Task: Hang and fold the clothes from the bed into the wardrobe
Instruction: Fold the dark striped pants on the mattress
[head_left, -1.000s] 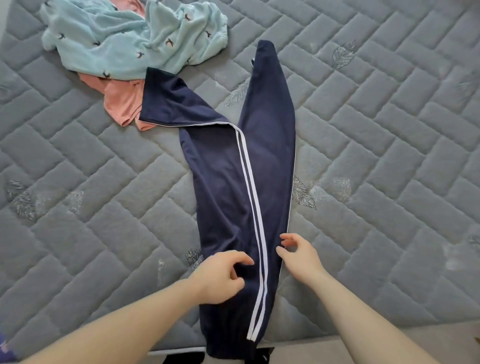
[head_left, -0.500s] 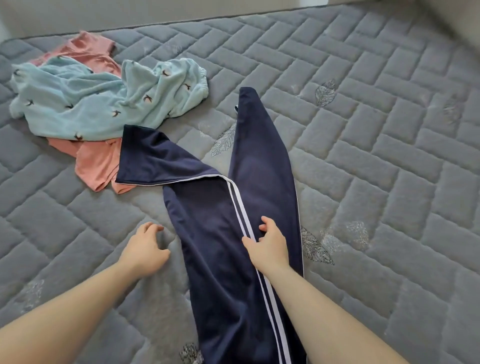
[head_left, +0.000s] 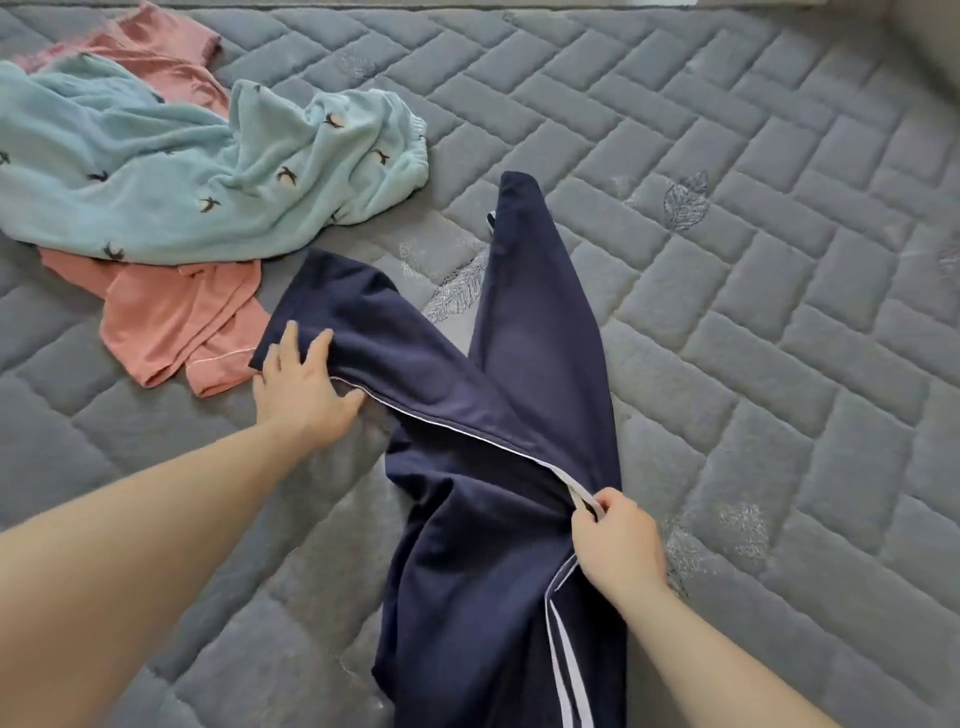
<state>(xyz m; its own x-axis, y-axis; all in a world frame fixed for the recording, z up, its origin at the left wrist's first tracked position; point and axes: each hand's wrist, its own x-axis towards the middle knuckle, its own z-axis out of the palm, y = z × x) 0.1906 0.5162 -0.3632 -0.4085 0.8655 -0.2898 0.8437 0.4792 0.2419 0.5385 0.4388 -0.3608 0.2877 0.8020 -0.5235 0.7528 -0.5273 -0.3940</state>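
Note:
Navy track pants (head_left: 498, 426) with white side stripes lie lengthwise on the grey quilted mattress (head_left: 753, 260). One leg runs straight away from me; the other bends off to the left. My left hand (head_left: 301, 384) grips the end of the bent leg, thumb under the cloth edge and fingers on top. My right hand (head_left: 615, 540) pinches the striped seam near the middle of the pants, where the fabric bunches.
A light blue garment (head_left: 171, 176) printed with small birds lies crumpled at the far left, on top of a salmon-pink garment (head_left: 176, 317). The mattress's far edge meets a wall at the top of the view.
My left hand moved from the bare mattress up to the bent leg's end and took hold of it. My right hand went from lying on the stripes to pinching the seam.

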